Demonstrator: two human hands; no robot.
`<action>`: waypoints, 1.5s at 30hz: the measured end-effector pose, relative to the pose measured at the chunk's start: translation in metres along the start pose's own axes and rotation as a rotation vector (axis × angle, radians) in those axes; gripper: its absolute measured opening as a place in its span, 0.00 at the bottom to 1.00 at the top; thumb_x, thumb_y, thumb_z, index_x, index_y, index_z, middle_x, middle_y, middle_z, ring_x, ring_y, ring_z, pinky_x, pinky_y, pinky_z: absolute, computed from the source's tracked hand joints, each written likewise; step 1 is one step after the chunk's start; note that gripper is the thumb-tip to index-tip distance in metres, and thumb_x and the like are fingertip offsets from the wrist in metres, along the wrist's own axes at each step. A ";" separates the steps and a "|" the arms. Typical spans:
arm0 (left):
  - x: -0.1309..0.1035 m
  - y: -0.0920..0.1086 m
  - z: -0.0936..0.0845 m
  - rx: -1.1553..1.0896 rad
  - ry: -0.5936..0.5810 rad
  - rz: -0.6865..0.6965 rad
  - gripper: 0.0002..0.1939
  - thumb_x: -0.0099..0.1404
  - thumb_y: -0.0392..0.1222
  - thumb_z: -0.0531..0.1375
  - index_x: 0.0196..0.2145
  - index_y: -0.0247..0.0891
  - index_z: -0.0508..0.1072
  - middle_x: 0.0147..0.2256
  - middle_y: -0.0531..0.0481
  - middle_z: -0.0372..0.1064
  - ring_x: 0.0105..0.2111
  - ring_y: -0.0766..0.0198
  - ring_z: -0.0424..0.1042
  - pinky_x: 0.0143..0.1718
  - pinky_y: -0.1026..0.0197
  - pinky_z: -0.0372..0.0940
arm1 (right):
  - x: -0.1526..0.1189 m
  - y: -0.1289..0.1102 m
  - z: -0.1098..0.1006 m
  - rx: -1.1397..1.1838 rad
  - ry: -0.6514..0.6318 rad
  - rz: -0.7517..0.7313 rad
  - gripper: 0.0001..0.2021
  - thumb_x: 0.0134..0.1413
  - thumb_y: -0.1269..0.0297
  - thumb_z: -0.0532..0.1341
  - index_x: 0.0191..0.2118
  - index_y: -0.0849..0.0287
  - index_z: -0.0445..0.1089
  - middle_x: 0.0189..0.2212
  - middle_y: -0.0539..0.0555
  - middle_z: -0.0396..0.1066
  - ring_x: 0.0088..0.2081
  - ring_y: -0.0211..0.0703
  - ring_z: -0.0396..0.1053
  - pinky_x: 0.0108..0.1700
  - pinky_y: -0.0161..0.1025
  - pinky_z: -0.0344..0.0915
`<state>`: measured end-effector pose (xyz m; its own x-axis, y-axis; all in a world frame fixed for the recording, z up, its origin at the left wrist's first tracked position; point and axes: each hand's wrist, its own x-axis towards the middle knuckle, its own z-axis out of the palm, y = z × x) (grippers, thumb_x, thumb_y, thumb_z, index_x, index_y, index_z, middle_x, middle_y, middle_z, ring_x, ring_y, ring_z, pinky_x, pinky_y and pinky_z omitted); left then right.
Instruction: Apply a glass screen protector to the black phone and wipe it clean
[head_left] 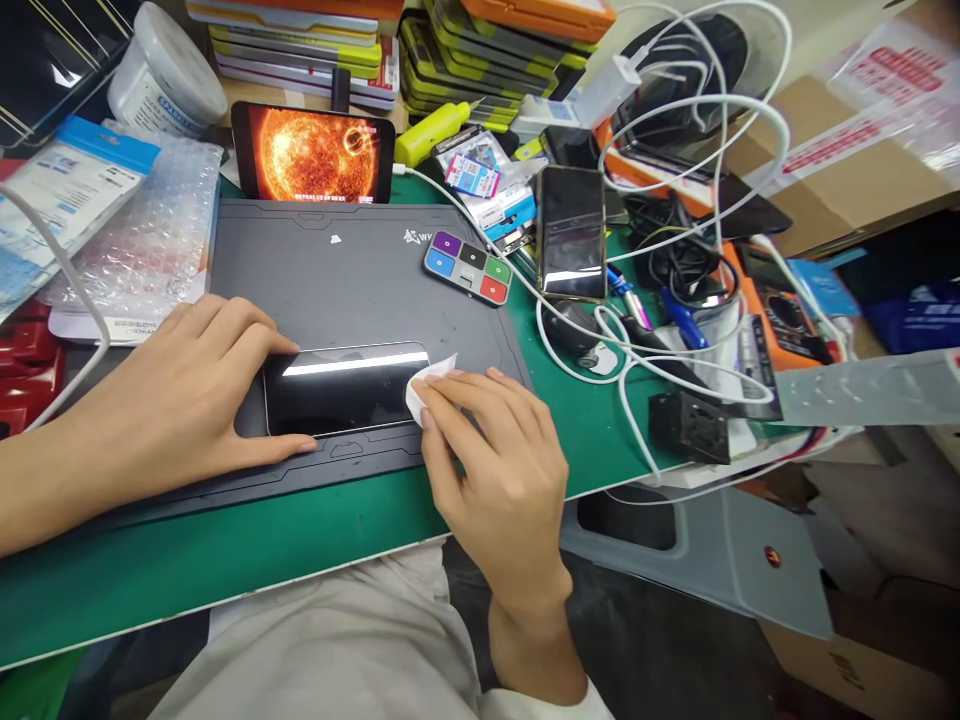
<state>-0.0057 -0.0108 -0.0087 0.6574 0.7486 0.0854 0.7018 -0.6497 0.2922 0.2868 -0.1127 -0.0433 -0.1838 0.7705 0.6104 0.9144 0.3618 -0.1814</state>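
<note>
A black phone lies flat, screen up, on the dark grey mat, a bright reflection across its glass. My left hand grips the phone's left end, thumb along the near edge and fingers at the far edge. A folded white wipe is pinched between the thumb and fingers of my right hand, pressed against the phone's right end. That end is partly hidden by the wipe and fingers.
Behind the mat a lit phone stands upright. A coloured button tool lies on the mat. Another phone, looped white cables and a small black block crowd the right. Bubble wrap lies left.
</note>
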 end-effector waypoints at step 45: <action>0.000 -0.009 0.008 0.141 0.090 0.174 0.33 0.79 0.74 0.62 0.60 0.40 0.75 0.53 0.38 0.76 0.55 0.37 0.78 0.58 0.31 0.79 | 0.026 0.009 0.006 -0.040 -0.137 -0.039 0.16 0.82 0.73 0.59 0.63 0.61 0.81 0.53 0.60 0.87 0.60 0.55 0.83 0.80 0.64 0.70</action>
<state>-0.0100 -0.0063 -0.0185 0.7490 0.6286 0.2096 0.6157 -0.7771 0.1305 0.2885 -0.0867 -0.0337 -0.2646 0.8216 0.5049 0.9188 0.3738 -0.1267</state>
